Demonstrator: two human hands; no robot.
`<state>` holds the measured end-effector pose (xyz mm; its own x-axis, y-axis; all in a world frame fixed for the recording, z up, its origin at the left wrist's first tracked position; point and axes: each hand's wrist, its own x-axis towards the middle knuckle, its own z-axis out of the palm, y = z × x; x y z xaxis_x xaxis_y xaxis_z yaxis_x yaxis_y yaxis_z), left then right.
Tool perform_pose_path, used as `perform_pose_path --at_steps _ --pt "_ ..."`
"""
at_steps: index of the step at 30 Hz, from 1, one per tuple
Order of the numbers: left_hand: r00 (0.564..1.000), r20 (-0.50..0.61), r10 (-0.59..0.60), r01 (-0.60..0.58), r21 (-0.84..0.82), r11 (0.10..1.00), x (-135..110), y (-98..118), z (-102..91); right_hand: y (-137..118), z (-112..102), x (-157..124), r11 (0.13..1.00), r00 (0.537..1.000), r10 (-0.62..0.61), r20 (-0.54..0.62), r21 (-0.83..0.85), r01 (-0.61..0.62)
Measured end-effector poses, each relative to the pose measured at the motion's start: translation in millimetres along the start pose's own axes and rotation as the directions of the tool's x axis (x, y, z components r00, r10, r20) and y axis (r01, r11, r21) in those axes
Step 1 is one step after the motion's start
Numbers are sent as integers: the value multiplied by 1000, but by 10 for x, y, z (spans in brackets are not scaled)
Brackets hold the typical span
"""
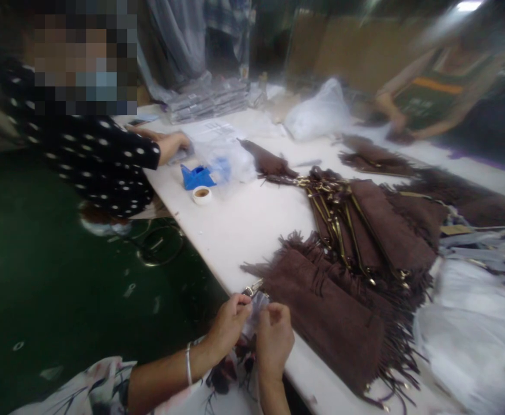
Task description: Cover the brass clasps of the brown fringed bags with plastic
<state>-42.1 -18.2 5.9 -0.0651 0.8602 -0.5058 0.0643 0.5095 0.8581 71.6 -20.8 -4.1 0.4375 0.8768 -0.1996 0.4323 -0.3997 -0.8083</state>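
"Left grip [230, 323] first: how does it stand?"

"Thumb and forefinger are drawn together, with no gap I can make out, nipping a short dark strap end [247, 293] just behind a metal clasp [256, 285]."

"And the right?"

"Right grip [275, 340] has its fingertips bunched together at the edge of a thin clear wrap [256, 314], which hangs between both hands. It looks pinched there, though blur hides how much is caught."

"Where is the clasp, then?"

"Out past the left fingertips, at the edge of the white desk [218, 242], just beside the fringed end of the nearest brown bag [321, 311]. Whether it is joined to that bag, I can't tell."

"Which way does it point?"

"Away from the person and to the right, toward the fringe, its long axis slanting upward across the view. The bag's own long axis runs diagonally, from upper left down to the right."

"How would these handle?"

"I'd guess the clasp is small, hard and light, slick on bare metal; the strap just behind it should give a surer hold. The wrap is likely limp, slippery and easily torn, so take it flat between finger pads. The bag looks soft and floppy; I'd hold its broad body, since loose fringe would tangle."
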Motion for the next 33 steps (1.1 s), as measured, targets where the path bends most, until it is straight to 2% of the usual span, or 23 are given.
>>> perform_pose_path --at_steps 4,8,13,19,22,25,28,33 --pt "995 -30 97 -96 26 995 85 10 111 -32 38 30 999 999 -31 -33 -12 30" --pt "980 -84 179 -172 84 981 186 -13 252 -47 23 59 998 999 -29 -45 48 31" --pt "985 -94 144 -141 35 989 281 11 313 -65 -20 66 993 999 -18 -31 118 22" --pt "995 69 77 -68 -125 990 270 127 197 -122 -77 2 986 999 -48 -16 158 49" --pt "985 168 45 -25 -120 992 172 109 77 -99 -83 -105 979 999 -29 34 200 21" --pt "982 186 18 -3 -78 997 92 32 -12 -23 -67 -202 960 994 16 112 276 -46" --pt "985 157 74 -77 10 997 73 0 -42 66 -49 -222 955 993 33 113 290 -65" --pt "969 122 213 -235 211 949 103 70 -47 114 -67 -163 984 997 27 68 176 -38"
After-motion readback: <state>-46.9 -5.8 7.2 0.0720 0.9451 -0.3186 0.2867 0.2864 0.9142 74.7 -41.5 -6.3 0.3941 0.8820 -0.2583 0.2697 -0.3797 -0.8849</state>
